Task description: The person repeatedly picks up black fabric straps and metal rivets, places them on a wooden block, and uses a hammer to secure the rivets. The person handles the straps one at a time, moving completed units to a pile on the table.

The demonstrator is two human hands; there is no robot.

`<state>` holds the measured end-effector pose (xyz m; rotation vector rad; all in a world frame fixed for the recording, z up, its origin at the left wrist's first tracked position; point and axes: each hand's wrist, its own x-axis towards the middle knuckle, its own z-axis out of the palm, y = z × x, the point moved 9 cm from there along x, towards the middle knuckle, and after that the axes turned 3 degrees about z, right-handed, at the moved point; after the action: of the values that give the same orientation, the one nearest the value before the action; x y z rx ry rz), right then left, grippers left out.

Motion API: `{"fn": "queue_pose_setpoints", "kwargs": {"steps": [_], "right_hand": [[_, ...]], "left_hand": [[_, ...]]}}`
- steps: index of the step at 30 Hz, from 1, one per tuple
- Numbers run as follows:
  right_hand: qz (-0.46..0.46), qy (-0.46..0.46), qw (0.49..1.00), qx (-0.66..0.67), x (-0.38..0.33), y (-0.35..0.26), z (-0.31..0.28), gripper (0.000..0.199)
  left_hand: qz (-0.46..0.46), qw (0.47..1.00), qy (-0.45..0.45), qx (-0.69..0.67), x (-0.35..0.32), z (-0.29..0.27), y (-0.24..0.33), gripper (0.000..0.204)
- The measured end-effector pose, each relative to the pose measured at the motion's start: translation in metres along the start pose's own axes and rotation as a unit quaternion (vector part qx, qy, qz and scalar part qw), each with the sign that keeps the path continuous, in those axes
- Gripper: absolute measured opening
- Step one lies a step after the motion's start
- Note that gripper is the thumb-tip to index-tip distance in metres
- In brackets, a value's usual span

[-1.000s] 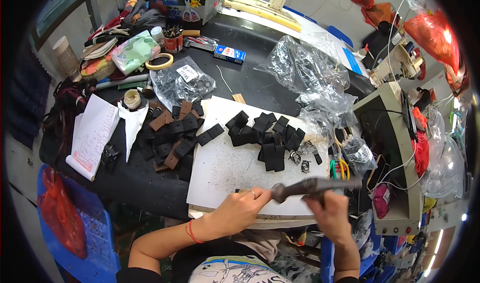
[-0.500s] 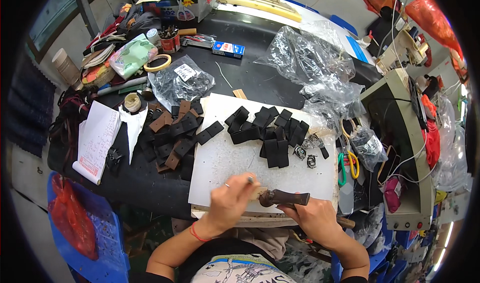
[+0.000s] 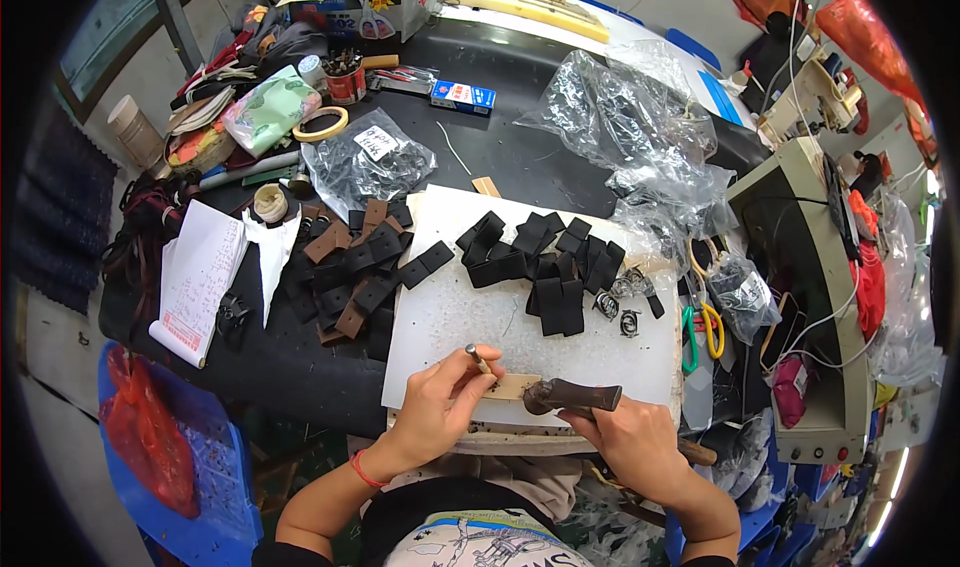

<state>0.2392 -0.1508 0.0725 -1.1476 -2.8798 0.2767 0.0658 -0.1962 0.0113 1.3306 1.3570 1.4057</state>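
The left hand (image 3: 437,399) pinches a small metal rod (image 3: 479,360) between thumb and fingers; the right hand (image 3: 632,441) is closed around a hammer (image 3: 572,397), near a pale strip (image 3: 512,387).

The black table (image 3: 490,147) is covered in part by a white board (image 3: 465,317); left of the board, black and brown strips (image 3: 375,252) are heaped and a notepad (image 3: 200,277) is laid; beyond the board, a blue box (image 3: 463,97), a labelled bag (image 3: 375,157) and crumpled clear plastic (image 3: 640,127) are spread
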Motion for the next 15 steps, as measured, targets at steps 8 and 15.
{"fn": "queue_pose_setpoints", "kwargs": {"steps": [8, 15], "right_hand": [[0.019, 0.025, 0.997, 0.077, 0.001, 0.017, -0.01, 0.025], [-0.096, 0.273, 0.807, 0.515, -0.012, 0.028, -0.109, 0.02]], "left_hand": [[0.142, 0.97, -0.039, 0.194, -0.006, 0.012, 0.027, 0.028], [0.163, 0.96, -0.073, 0.216, -0.005, 0.026, 0.035, 0.044]]}}
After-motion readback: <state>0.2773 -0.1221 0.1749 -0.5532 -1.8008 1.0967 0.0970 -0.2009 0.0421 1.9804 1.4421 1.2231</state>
